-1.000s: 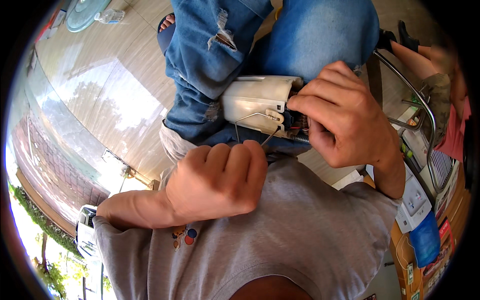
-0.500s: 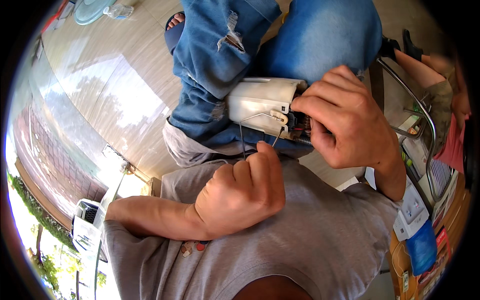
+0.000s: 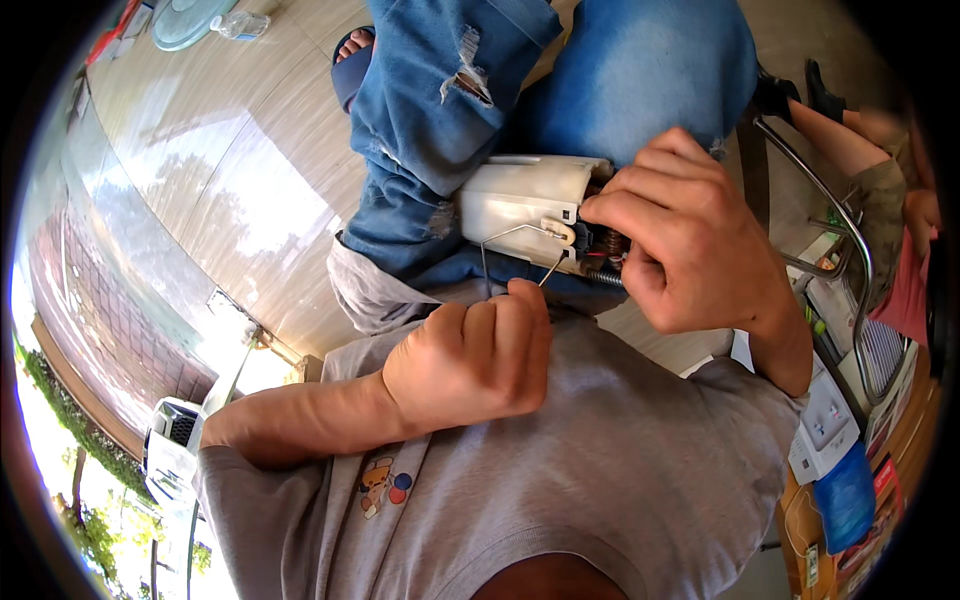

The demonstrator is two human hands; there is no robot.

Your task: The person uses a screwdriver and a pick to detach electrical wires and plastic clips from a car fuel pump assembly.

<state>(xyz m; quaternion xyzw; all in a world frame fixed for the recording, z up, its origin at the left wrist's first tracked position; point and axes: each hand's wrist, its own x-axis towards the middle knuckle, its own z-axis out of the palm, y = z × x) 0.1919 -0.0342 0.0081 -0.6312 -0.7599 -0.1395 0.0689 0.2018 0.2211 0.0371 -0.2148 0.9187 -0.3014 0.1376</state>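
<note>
A cream-white plastic housing (image 3: pixel 525 190) lies across my lap, with dark parts, reddish wiring and a coiled spring (image 3: pixel 604 277) showing at its right end. A bent metal wire (image 3: pixel 500 238) runs from a small pale hook (image 3: pixel 558 231) on the housing's side down toward my left hand (image 3: pixel 470 355). That hand is closed in a fist, its thumb and forefinger around the wire's lower end; the grip itself is partly hidden. My right hand (image 3: pixel 690 240) is curled at the housing's right end, fingertips against its edge. What its fingers pinch is hidden.
A chair's metal frame (image 3: pixel 850 230) and another person's legs (image 3: pixel 835 140) are at the right. Beside them stands a wooden table (image 3: pixel 800 530) with a white box (image 3: pixel 825 435) and a blue bag (image 3: pixel 845 495). A clear plastic bottle (image 3: pixel 240 25) lies on the floor at upper left.
My left hand has moved slightly left, drawing away from the housing's right end. The housing has shifted a little to the right; my right hand stays nearly in place.
</note>
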